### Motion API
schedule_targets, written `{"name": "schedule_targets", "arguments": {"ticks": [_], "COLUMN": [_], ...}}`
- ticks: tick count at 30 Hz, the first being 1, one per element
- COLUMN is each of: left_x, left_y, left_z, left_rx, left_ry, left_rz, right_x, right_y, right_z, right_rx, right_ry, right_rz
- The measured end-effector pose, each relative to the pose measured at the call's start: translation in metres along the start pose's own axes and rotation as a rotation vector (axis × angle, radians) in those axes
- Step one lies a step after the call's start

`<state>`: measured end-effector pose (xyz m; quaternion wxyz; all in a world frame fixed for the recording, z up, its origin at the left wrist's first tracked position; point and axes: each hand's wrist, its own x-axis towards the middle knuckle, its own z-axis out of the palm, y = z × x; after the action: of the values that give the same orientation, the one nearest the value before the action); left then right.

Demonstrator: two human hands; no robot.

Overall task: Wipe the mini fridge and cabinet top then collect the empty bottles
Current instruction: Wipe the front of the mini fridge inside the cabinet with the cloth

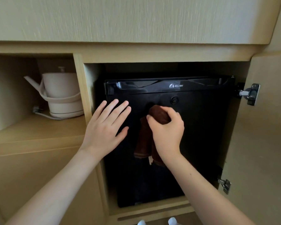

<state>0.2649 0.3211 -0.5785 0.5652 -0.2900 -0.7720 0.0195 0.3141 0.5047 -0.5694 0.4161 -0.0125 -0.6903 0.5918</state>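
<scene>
A black mini fridge [199, 135] stands inside a wooden cabinet niche, its door facing me. My right hand [166, 132] grips a dark brown cloth [144, 143] bunched against the upper middle of the fridge door, with the rest of the cloth hanging down. My left hand [105, 125] lies flat with straight fingers on the door's upper left part. The cabinet top [136, 20] stretches across above the niche. No bottles show, except two white caps [157, 222] at the bottom edge.
A cream electric kettle [60, 95] with its cord sits on a shelf in the open compartment to the left. The cabinet door [266, 127] stands swung open on the right, with two metal hinges [250, 94].
</scene>
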Motion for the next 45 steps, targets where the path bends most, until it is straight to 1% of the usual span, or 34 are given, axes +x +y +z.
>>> {"name": "schedule_targets", "arguments": {"ticks": [3,6,9,12,14,17,19,21,23,25,29,32,35,39,40,43,45], "left_x": [-0.001,-0.004,-0.003,-0.003,-0.003,-0.005,-0.006,-0.007,-0.007,-0.007,-0.007,-0.006,-0.006,-0.007,-0.007,-0.007,-0.008], "left_y": [-0.007,-0.006,-0.006,-0.013,-0.018,-0.021,-0.021,-0.021,-0.022,-0.022,-0.02,-0.018,-0.017,-0.018,-0.019,-0.019,-0.019], "left_z": [-0.006,-0.006,-0.006,-0.008,-0.01,-0.011,-0.01,-0.009,-0.007,-0.006,-0.005,-0.005,-0.005,-0.005,-0.005,-0.007,-0.008], "left_rx": [0.013,-0.015,-0.038,-0.001,0.019,0.007,-0.018,-0.034,-0.041,-0.039,-0.038,-0.049,-0.056,-0.043,-0.042,-0.064,-0.075], "left_ry": [0.012,0.002,-0.001,-0.007,0.004,0.011,0.005,0.0,0.007,0.018,0.032,0.029,0.022,0.03,0.039,0.07,0.067], "left_rz": [-0.05,-0.07,-0.075,-0.027,-0.004,0.0,-0.009,-0.013,-0.007,-0.009,-0.023,-0.038,-0.038,-0.035,-0.038,-0.074,-0.089], "right_x": [-0.015,-0.005,0.017,0.028,0.03,0.032,0.028,0.02,0.016,0.025,0.051,0.049,0.035,0.021,0.023,0.033,0.033], "right_y": [0.011,-0.001,-0.028,-0.037,-0.034,-0.033,-0.035,-0.038,-0.039,-0.039,-0.034,-0.037,-0.044,-0.044,-0.043,-0.038,-0.036], "right_z": [-0.003,0.0,0.004,0.005,0.004,0.008,0.019,0.031,0.033,0.02,-0.018,-0.014,0.012,0.03,0.026,0.012,0.018], "right_rx": [-0.047,-0.093,-0.092,-0.127,-0.119,-0.072,-0.098,-0.157,-0.203,-0.223,-0.195,-0.244,-0.308,-0.265,-0.257,-0.262,-0.273], "right_ry": [-0.028,-0.015,0.003,0.022,0.061,0.193,0.236,0.202,0.122,0.104,0.276,0.3,0.243,0.097,0.102,0.203,0.251], "right_rz": [0.038,0.082,0.008,-0.044,-0.038,0.009,0.017,-0.052,-0.128,-0.138,-0.02,-0.003,-0.044,-0.163,-0.169,-0.138,-0.143]}}
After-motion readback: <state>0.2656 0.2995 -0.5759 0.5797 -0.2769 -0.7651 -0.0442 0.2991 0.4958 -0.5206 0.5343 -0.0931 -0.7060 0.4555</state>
